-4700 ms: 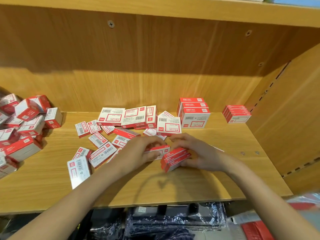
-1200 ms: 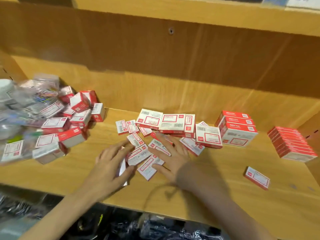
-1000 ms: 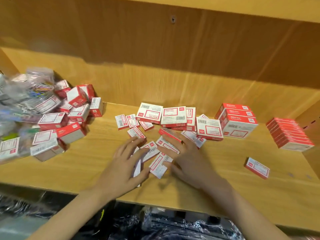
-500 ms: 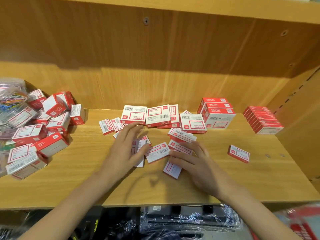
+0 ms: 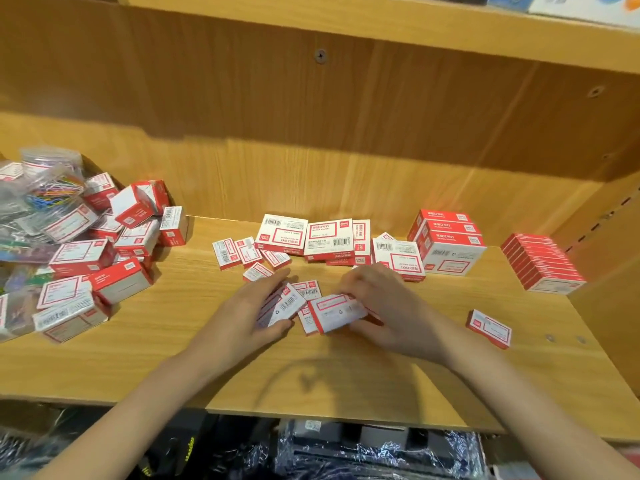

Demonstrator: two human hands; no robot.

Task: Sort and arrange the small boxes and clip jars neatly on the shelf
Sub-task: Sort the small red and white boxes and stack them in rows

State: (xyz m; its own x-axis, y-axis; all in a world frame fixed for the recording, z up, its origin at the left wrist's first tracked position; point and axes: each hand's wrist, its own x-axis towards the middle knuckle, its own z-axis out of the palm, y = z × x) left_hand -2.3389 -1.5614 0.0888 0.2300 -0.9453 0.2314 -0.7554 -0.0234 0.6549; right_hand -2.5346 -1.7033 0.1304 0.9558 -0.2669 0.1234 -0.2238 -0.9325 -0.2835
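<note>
Landmark: tidy red stack (image 5: 542, 263), far right of the shelf (image 5: 346, 386); all places given from it.
Left hand (image 5: 254, 315): well left of the stack, fingers curled round a flat small box (image 5: 282, 304).
Right hand (image 5: 388, 306): nearer the stack, thumb and fingers pinching another small box (image 5: 337, 311), tilted, label up.
Loose small boxes (image 5: 249, 254): scattered just behind both hands, some overlapping.
Larger boxes (image 5: 448, 242): piled just left of the stack.
Stray box (image 5: 489, 328): alone, in front of the stack.
Clip jars (image 5: 52, 178): farthest from the stack, buried in a heap of boxes (image 5: 90, 258).
Step in hand, as judged: gathering flat boxes into one bundle.
Doing it well: turn labels the same way, square edges against the shelf before lifting, squeeze from both ends, then set the bundle flush beside the stack.
Risk: a loose bundle may fan out.
</note>
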